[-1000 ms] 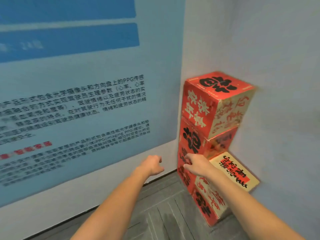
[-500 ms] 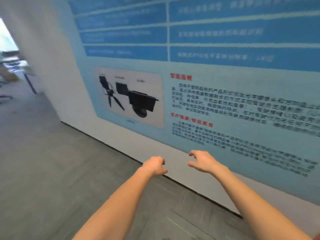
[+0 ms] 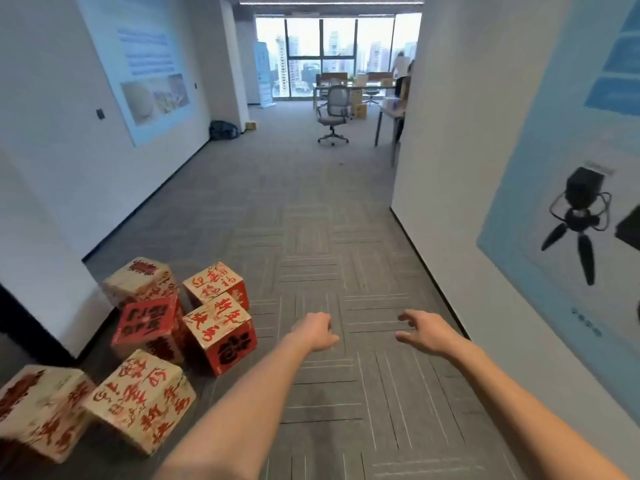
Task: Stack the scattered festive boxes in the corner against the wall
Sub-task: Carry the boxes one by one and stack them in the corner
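Observation:
Several festive boxes in red and cream with brush lettering lie scattered on the carpet at the lower left. One cream-topped box (image 3: 220, 336) is the closest to my hands, with a red-topped box (image 3: 149, 323) to its left. Two bigger-looking cream boxes (image 3: 142, 400) (image 3: 41, 410) lie nearer to me. Two more (image 3: 140, 277) (image 3: 216, 282) sit farther back by the wall. My left hand (image 3: 313, 330) hangs over the carpet right of the boxes, fingers loosely curled, holding nothing. My right hand (image 3: 424, 332) is out to the right, fingers relaxed and empty. The stacked corner is out of view.
A carpeted corridor (image 3: 311, 220) runs ahead between white walls. A poster wall (image 3: 554, 237) stands close on my right. Far ahead are an office chair (image 3: 334, 114), desks (image 3: 388, 116), windows, and a person (image 3: 401, 77) standing by the desks.
The view has swung from the stacked boxes in the corner, along the poster wall, to the corridor and the scattered boxes. Both hands stay out in front, empty.

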